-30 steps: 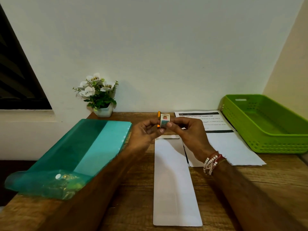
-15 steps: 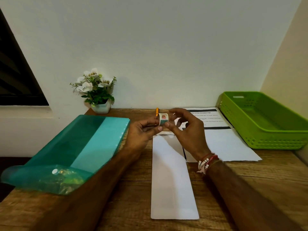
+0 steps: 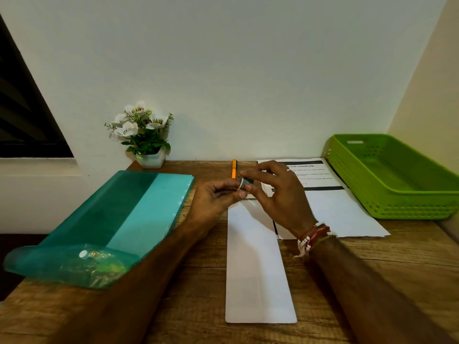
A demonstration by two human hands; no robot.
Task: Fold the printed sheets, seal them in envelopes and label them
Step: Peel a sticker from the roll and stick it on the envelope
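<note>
I am holding a small roll of stickers [image 3: 244, 182] above the far end of a long white envelope [image 3: 258, 264], both of my hands meeting over it. My left hand [image 3: 213, 198] is pinching the roll from the left, fingers curled narrow around it. My right hand [image 3: 278, 194] is gripping it from the right with thumb and forefinger, the other fingers fanning loosely. The roll itself is mostly hidden by my fingertips and slightly blurred — I can only make out a white edge and a dark teal patch, not what is printed on it.

The envelope is lying flat on the wooden table [image 3: 198, 306], running lengthwise away from me. To its right, a stack of printed sheets [image 3: 335, 214] is lying with black bars and lines of text too small to read; my right wrist, wearing beaded bracelets [image 3: 313, 238], is covering its near left corner. An orange pen [image 3: 234, 168] is lying beyond my hands, its lower end hidden behind them.

At left, a teal plastic folder [image 3: 119, 219] is overhanging the table edge, with something crinkled and shiny inside that I cannot identify. A green plastic basket [image 3: 397, 177] is sitting at the right, cut off by the frame. A small pot of white flowers [image 3: 144, 135] is standing against the pale wall — a dark window is showing at far left.
</note>
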